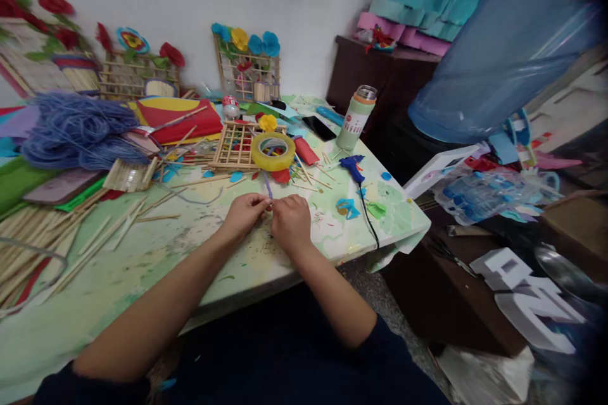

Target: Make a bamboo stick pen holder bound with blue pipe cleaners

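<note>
From here, the left hand (246, 212) and right hand (293, 218) pinch a purple cord (268, 185) close together, presumably to steady it.

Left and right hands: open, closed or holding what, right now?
Left hand: closed, at one end of a purple cord.
Right hand: closed, there too; which hand grips it cannot be told.

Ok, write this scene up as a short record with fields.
Left hand: fingertips closed at the near end of a purple strand
Right hand: closed beside it, at the same end
Beyond the hands: tape, lattice
Right side: glue gun lying down, bottle upright, phone
Left side: cord heap, sticks
Surface: stained table
</note>
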A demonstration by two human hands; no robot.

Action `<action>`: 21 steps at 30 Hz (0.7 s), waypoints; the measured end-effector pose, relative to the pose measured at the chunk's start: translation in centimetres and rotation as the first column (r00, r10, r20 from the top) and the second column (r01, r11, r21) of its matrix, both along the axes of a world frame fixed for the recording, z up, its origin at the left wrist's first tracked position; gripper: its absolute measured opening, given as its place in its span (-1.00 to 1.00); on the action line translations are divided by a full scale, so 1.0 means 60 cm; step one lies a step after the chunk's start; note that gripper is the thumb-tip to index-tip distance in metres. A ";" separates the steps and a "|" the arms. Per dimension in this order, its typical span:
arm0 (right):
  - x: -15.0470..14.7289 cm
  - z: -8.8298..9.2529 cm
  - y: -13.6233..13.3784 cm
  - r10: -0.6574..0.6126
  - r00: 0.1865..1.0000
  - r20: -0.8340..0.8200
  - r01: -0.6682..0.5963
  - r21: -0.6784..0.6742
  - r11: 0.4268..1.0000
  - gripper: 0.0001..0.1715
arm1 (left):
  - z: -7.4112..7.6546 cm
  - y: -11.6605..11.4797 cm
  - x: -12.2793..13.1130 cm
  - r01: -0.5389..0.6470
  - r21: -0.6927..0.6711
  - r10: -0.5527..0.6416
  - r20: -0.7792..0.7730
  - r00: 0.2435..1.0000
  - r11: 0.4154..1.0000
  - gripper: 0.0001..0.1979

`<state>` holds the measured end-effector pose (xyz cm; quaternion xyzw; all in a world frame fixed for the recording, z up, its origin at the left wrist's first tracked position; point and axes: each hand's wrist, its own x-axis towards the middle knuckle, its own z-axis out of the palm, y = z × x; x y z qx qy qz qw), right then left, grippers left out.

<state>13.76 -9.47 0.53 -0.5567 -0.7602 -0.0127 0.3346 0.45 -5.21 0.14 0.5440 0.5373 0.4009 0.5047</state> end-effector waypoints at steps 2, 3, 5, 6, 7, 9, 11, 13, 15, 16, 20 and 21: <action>-0.005 -0.004 -0.009 0.010 0.999 0.048 -0.013 0.058 0.998 -0.75 | 0.001 -0.003 0.005 -0.016 -0.064 0.023 0.115 0.993 0.998 -0.71; -0.007 -0.006 -0.012 0.012 0.998 0.068 -0.018 0.084 0.996 -0.76 | 0.001 -0.005 0.007 -0.014 -0.081 0.027 0.150 0.988 0.997 -0.70; -0.011 -0.010 -0.015 0.015 0.995 0.103 -0.028 0.120 0.992 -0.78 | 0.002 -0.009 0.010 -0.011 -0.111 0.035 0.218 0.975 0.994 -0.70; -0.012 -0.012 -0.016 0.021 0.993 0.119 -0.036 0.129 0.991 -0.79 | 0.002 -0.010 0.012 -0.012 -0.130 0.046 0.261 0.964 0.991 -0.70; -0.013 -0.013 -0.016 0.026 0.991 0.134 -0.044 0.134 0.990 -0.79 | 0.003 -0.012 0.013 -0.013 -0.153 0.060 0.306 0.950 0.988 -0.71; -0.016 -0.015 -0.014 0.029 0.988 0.154 -0.051 0.136 0.989 -0.80 | 0.004 -0.015 0.016 -0.013 -0.190 0.085 0.379 0.922 0.982 -0.70; -0.018 -0.017 -0.013 0.029 0.985 0.171 -0.052 0.130 0.990 -0.79 | 0.007 -0.018 0.018 -0.007 -0.206 0.094 0.419 0.903 0.979 -0.69; -0.020 -0.018 -0.012 0.038 0.982 0.183 -0.060 0.118 0.991 -0.79 | 0.009 -0.020 0.020 -0.001 -0.216 0.104 0.462 0.881 0.976 -0.67; -0.021 -0.016 -0.013 0.056 0.982 0.179 -0.074 0.095 0.993 -0.79 | 0.011 -0.021 0.022 0.000 -0.219 0.110 0.491 0.864 0.976 -0.67; -0.021 -0.015 -0.014 0.064 0.985 0.162 -0.077 0.077 0.994 -0.80 | 0.012 -0.022 0.022 0.000 -0.219 0.112 0.502 0.858 0.976 -0.67; -0.013 -0.002 -0.013 0.005 0.997 -0.076 -0.004 0.012 1.000 -0.87 | 0.015 -0.022 0.020 0.022 -0.215 0.095 0.520 0.849 0.976 -0.69; -0.011 0.001 -0.011 -0.033 0.988 -0.152 0.034 0.003 0.999 -0.82 | 0.015 -0.021 0.019 0.030 -0.214 0.088 0.521 0.849 0.976 -0.70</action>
